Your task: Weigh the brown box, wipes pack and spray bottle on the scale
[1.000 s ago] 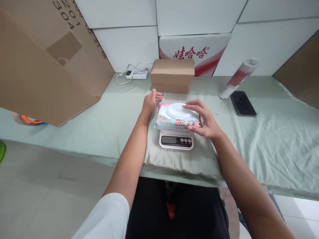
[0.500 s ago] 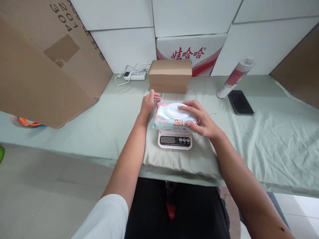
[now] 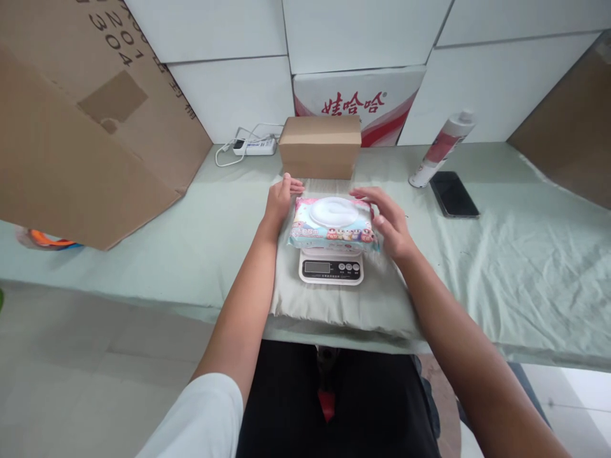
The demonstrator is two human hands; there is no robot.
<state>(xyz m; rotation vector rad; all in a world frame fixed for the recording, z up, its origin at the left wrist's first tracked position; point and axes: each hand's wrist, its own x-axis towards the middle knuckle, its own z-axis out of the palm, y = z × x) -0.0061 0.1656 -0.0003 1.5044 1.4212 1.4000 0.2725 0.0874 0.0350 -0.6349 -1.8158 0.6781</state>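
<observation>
A pack of wet wipes [image 3: 329, 234] with a white oval lid lies flat across the top of a white kitchen scale [image 3: 304, 280]. The scale's dark display and its buttons show in front of the pack, and its weighing plate is mostly hidden beneath. My right hand [image 3: 389, 222] is at the pack's right end, fingers apart and curved along that side; whether it touches the pack I cannot tell. Beyond the pack's left end, my left hand [image 3: 280, 198] rests on the cloth with its fingers stretched out and nothing in them.
Behind the hands sits a small brown carton [image 3: 317, 159]. A power strip [image 3: 255, 147] with a white cable lies to its left. On the right are a leaning white-and-red bottle [image 3: 442, 149] and a black phone [image 3: 454, 194]. A large cardboard box [image 3: 95, 140] fills the left side.
My right hand has come off the lid of the wipes and shifted to the pack's right side. My left hand and the pack stay in place, while the view has moved slightly.
</observation>
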